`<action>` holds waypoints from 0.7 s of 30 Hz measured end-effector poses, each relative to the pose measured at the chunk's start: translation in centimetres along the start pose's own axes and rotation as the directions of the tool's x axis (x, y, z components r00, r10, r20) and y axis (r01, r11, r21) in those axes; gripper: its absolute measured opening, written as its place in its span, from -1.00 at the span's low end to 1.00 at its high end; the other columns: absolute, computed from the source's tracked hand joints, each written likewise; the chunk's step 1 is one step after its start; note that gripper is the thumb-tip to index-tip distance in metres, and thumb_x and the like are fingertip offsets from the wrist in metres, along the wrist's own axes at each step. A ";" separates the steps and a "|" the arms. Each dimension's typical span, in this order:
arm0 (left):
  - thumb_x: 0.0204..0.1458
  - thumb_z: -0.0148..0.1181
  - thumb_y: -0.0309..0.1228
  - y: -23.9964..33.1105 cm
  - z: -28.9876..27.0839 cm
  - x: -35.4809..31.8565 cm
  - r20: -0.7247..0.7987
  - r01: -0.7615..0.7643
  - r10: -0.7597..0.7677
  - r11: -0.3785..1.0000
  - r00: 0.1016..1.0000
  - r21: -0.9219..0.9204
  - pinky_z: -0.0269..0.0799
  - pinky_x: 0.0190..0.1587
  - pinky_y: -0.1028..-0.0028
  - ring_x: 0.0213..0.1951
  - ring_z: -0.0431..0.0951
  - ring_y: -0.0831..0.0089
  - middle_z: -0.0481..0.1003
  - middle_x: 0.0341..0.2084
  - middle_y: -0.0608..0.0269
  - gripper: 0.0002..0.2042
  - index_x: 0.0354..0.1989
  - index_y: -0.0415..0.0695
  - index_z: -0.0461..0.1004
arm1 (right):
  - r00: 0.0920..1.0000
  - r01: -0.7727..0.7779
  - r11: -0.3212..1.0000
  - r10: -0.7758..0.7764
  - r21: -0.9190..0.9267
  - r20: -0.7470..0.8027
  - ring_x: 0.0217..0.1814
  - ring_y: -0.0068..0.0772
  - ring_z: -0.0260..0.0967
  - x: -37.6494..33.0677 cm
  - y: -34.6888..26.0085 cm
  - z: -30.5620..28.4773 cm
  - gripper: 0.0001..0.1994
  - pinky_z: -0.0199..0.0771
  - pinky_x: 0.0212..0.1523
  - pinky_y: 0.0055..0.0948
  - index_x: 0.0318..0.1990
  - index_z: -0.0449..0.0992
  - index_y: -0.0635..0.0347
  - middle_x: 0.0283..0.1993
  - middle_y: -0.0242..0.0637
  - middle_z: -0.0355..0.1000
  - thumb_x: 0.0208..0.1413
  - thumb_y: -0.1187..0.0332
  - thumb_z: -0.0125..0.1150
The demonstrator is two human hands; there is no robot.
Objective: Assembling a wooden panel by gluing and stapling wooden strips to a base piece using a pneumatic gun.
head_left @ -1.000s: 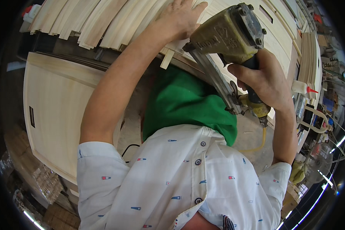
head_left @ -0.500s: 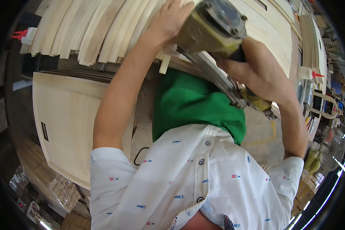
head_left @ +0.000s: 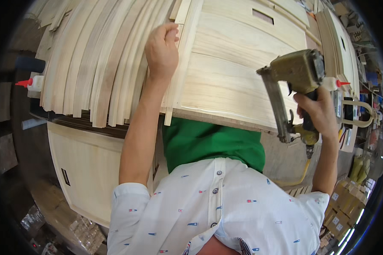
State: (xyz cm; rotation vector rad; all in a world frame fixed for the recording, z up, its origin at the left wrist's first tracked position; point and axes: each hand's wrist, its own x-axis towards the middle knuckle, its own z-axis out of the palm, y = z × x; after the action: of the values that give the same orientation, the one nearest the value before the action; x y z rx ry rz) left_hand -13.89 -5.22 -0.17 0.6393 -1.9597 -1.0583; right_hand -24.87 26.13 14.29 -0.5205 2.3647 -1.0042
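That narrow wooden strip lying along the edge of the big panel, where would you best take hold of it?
Grip the wooden strip across its narrow width, near its middle, coming down from above. It lies flat against the panel, long and thin, so only its top and side edges are free. The left hand already rests there; the right hand holds the nail gun.

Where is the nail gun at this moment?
In the head view the nail gun is on the right side, gripped by the right hand, raised above the near edge of the pale wooden panel, not touching it.
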 end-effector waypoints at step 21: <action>0.05 0.08 -0.53 -5.9 4.4 5.7 0.232 -0.312 0.245 0.893 0.941 0.325 0.27 0.10 0.17 0.04 0.33 -0.02 0.31 -0.02 -0.08 -0.77 -0.09 -0.28 0.39 | 0.973 0.231 0.965 -0.227 -0.122 0.051 -0.62 -0.57 0.39 16.3 -7.2 0.1 -0.67 0.41 -0.57 -0.56 -0.28 0.45 0.40 -0.54 -0.27 0.41 -0.01 0.23 0.22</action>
State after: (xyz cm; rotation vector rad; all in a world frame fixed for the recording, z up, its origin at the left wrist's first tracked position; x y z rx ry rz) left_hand -20.37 -10.44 -4.29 0.4375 -2.3534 -0.6019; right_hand -36.68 12.84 14.60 -0.8704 2.3852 -0.9355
